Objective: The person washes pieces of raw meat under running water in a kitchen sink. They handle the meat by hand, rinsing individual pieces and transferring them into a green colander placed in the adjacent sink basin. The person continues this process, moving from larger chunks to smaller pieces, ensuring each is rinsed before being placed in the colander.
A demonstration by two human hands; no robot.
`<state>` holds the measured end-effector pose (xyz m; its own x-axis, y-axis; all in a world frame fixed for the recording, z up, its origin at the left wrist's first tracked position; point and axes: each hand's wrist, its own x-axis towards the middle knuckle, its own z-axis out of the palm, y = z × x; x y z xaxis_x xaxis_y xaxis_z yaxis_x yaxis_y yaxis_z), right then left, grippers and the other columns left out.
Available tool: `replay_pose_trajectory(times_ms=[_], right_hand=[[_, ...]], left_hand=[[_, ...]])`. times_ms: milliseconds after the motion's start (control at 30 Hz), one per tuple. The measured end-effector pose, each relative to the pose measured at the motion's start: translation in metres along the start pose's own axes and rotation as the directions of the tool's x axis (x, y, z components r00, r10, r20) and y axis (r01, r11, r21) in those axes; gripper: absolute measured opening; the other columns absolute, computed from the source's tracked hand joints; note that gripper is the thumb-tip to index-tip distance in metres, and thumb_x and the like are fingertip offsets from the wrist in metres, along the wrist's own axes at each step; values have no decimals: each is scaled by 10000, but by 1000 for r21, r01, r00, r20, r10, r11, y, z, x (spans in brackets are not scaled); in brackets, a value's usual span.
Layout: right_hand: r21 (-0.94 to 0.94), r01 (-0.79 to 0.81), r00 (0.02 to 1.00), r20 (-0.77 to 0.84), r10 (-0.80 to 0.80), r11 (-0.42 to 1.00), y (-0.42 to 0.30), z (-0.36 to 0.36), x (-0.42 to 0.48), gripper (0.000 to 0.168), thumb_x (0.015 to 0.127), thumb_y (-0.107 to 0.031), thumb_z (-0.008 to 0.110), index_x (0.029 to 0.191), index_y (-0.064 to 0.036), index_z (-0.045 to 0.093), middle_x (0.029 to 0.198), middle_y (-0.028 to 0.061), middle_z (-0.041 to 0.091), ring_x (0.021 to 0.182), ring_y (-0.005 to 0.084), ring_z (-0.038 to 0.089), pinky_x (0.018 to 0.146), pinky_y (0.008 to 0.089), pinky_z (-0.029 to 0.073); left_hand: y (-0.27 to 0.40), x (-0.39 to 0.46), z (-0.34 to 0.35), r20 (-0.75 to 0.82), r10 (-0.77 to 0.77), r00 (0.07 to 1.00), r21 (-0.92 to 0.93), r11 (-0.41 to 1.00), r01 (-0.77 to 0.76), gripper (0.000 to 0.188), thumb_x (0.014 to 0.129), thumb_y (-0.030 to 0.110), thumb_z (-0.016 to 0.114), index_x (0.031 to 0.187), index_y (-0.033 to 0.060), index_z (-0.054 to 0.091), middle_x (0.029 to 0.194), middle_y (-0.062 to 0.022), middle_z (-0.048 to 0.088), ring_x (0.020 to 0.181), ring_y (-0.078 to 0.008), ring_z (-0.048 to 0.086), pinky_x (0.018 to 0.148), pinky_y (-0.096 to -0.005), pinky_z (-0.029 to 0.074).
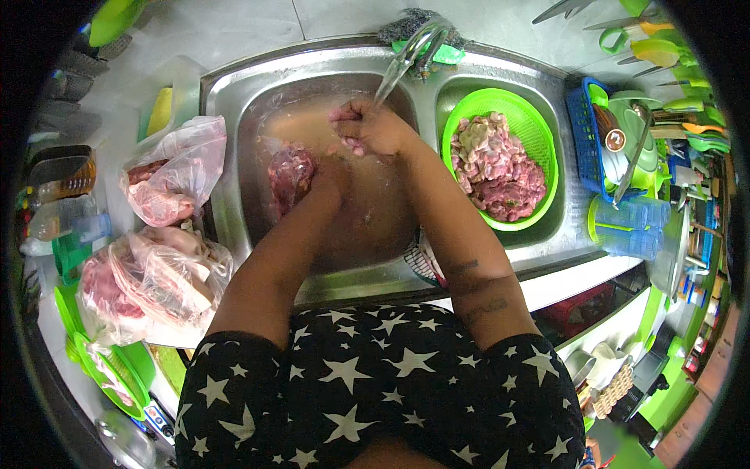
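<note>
Murky water fills the left basin of a steel double sink [234,117]. My left hand [331,176] is partly under that water, beside a dark red piece of meat [291,170]; its fingers are hidden, so its grip cannot be told. Above the water, my right hand [372,130] is below the running faucet [419,44], fingers curled, with small pinkish pieces [353,145] at its fingertips. In the right basin a green plastic colander [551,135] holds a heap of cut raw meat [498,164].
Clear plastic bags of raw meat [176,170] [158,281] lie left of the sink. A blue plastic basket [586,140] with dishes and blue plastic cups [627,223] stand at the right. Green colanders [126,375] are at the lower left; a checked cloth [425,258] hangs at the sink's front edge.
</note>
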<state>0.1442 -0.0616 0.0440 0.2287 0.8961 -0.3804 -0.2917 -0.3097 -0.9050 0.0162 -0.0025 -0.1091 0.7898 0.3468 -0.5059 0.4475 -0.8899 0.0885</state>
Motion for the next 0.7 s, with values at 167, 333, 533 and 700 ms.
replay_pose_trajectory(times_ms=[167,333,533,700], right_hand=[[-259,44,992,126,-11,965,-19,7,-17,264,846,-129,612,1063,14,565,807,51,597,618,99,543,485,247,454],[-395,64,996,85,-33,917,-14,-10,-26,279,839,-163,623,1064,-1,585,837,57,618,606,91,547,496,245,458],[-441,115,993,48,-105,890,-11,-10,-20,288,840,-175,624,1074,-10,593,845,40,622,592,87,536,482,243,441],[-521,155,987,38,-158,839,-15,-9,-25,304,839,-184,629,1084,-9,586,858,40,623,581,85,523,471,240,424]], left_hand=[[-30,20,63,-332,-28,943,-235,971,-54,238,858,135,469,987,-1,616,1059,-189,613,1023,-304,586,868,-421,461],[0,-3,-17,79,31,996,40,999,-34,292,879,167,443,1069,76,645,1171,-143,592,1109,-281,557,936,-426,430],[-17,-2,-10,160,-64,985,-51,996,73,310,887,167,433,1083,63,648,1182,-158,591,1070,-299,587,924,-448,448],[-10,2,6,54,-157,986,-220,961,165,303,886,167,436,1061,48,652,1146,-178,600,1054,-306,595,896,-431,476]])
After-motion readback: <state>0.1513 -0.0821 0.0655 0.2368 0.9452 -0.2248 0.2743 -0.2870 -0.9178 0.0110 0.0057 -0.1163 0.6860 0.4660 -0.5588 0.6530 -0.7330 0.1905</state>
